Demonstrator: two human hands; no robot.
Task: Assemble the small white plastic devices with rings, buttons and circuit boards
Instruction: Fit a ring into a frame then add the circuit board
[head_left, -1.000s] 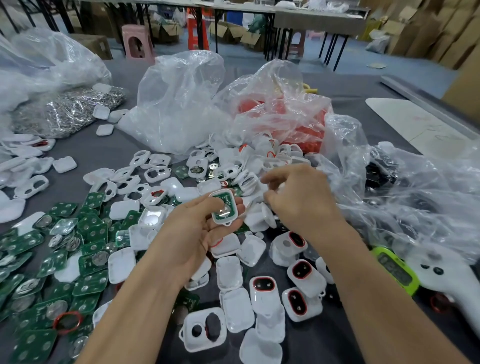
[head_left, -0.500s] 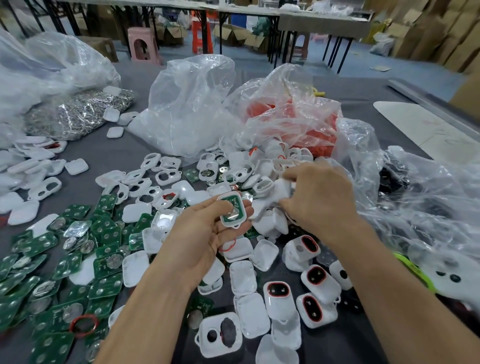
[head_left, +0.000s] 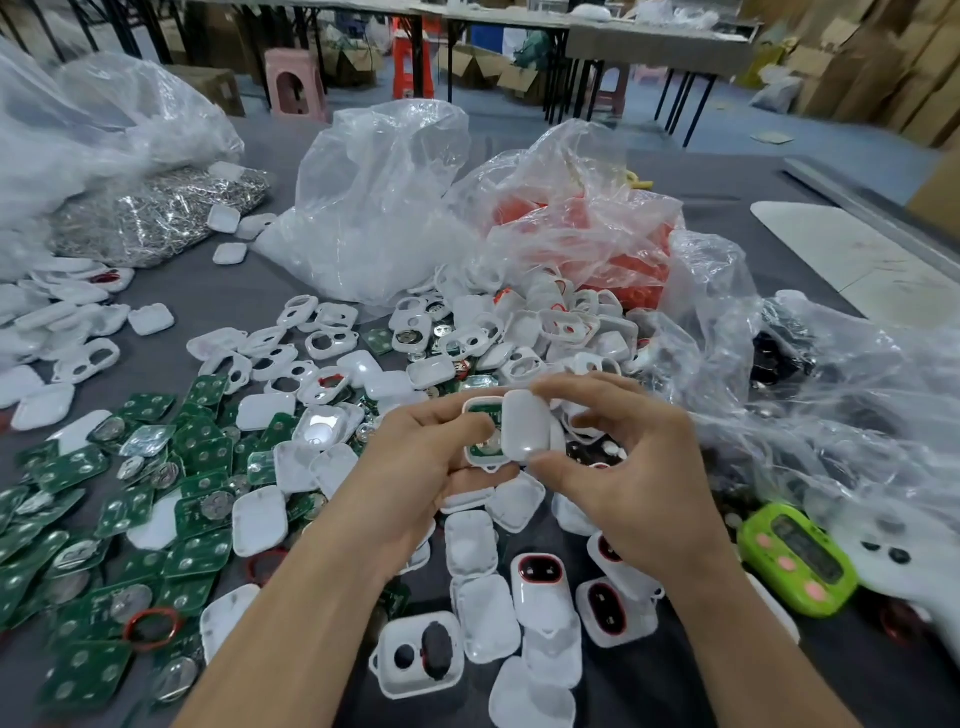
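White shell (head_left: 480, 402) holding one green board (head_left: 487, 448), gripped by left hand (head_left: 410, 478); right hand (head_left: 623, 483) pinches one cover (head_left: 524, 426)

- Bare grey tablecloth (head_left: 208, 301) lies open between the foil heap (head_left: 156, 218) and loose white shells (head_left: 358, 366)
- Green circuit boards (head_left: 119, 519) carpet the near left
- Clear bags (head_left: 384, 208) wall the far middle and right
- Left hand (head_left: 410, 467) gripping a board-filled shell (head_left: 485, 448) and right hand (head_left: 639, 483) pinching a white cover (head_left: 524, 426) block the centre
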